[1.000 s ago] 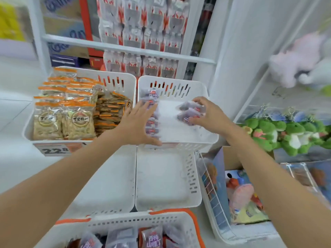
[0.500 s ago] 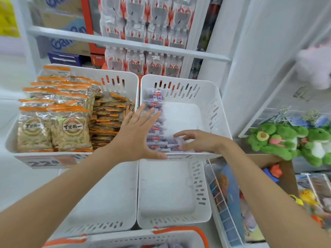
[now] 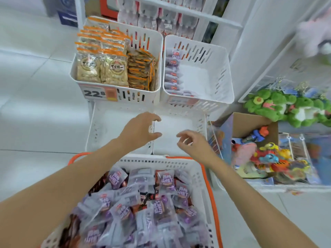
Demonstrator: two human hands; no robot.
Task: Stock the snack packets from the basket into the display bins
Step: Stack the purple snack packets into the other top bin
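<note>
Left hand (image 3: 141,130) and right hand (image 3: 192,142) are hovering loosely curled, seemingly empty (slight blur); gathering aligned packets (image 3: 141,178) from the basket (image 3: 161,161) is looking wisest.

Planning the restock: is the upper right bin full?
Mostly empty. The upper right bin holds purple packets only along its left wall and front edge; the rest of its floor is bare.

bright, even light | soft shadows | motion blur | wide-angle edge distortion
</note>
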